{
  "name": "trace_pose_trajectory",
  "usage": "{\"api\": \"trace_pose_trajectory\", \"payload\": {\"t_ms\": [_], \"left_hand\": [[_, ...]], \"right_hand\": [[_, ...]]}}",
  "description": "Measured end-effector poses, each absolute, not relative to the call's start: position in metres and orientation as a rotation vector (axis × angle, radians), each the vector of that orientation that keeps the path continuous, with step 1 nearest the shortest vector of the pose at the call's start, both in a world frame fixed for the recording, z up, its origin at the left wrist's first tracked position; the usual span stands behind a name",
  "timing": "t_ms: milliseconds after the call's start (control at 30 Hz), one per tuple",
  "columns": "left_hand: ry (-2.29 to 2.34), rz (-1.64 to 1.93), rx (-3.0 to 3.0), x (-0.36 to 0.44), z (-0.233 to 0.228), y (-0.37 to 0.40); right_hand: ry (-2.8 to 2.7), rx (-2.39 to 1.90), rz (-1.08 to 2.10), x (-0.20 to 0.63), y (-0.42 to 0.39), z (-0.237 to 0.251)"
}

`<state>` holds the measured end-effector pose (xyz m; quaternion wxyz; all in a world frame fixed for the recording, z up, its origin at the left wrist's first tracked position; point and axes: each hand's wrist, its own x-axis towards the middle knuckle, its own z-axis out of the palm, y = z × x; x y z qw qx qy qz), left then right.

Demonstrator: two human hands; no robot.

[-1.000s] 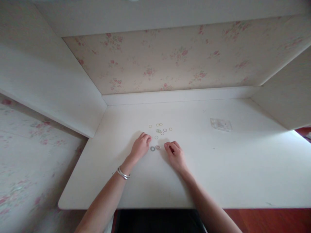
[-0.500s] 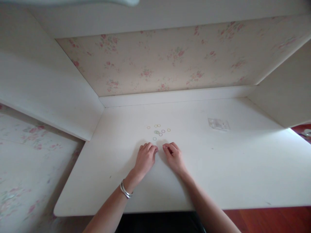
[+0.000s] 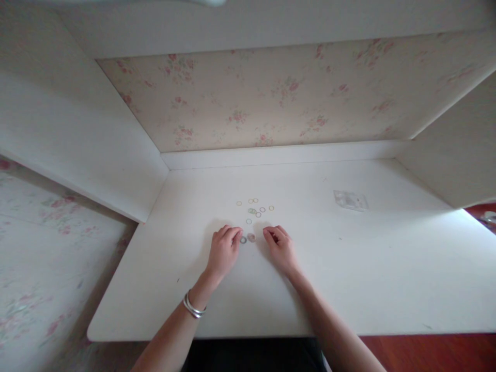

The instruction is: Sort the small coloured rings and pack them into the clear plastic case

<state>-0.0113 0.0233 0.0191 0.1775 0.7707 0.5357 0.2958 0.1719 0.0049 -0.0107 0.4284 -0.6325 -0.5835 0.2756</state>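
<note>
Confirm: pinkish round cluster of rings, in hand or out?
Out: the pinkish round ring cluster lies on the white tabletop, between the left hand and right hand.

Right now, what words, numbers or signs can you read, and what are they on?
None can be read.
Clear plastic packet: any print is too small and blurred.
Small rings: no lettering can be made out.
Wallpaper: flowers, no readable text.

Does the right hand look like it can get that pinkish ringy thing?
Probably yes: the right hand is close to the pinkish ring shape, with nothing seen blocking the gap; the left hand is on the other side.
</note>
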Motion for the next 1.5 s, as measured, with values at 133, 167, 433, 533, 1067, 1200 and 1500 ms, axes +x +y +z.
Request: {"api": "trace_pose_trajectory", "payload": {"t_ms": [133,167,433,533,1067,1200,1500], "left_hand": [[1.583,0.962,1.841,-0.04,0.008,0.026],[1.609,0.964,1.772,-0.046,0.005,0.025],[1.626,0.977,1.615,-0.06,-0.001,0.022],[1.6,0.967,1.644,-0.061,-0.001,0.023],[1.522,0.924,1.739,-0.065,-0.004,0.023],[1.492,0.925,1.741,-0.065,-0.004,0.022],[1.499,0.932,1.749,-0.066,-0.003,0.02]], "right_hand": [[-1.661,-1.679,0.614,0.176,0.024,-0.01],[-1.73,-1.714,0.581,0.176,0.03,-0.008],[-2.1,-1.915,0.383,0.178,0.051,0.002],[-2.111,-1.904,0.363,0.18,0.044,-0.001],[-1.91,-1.642,0.26,0.166,-0.002,-0.008],[-1.968,-1.588,0.18,0.146,-0.014,0.0],[-2.068,-1.569,0.121,0.124,-0.011,-0.011]]}}
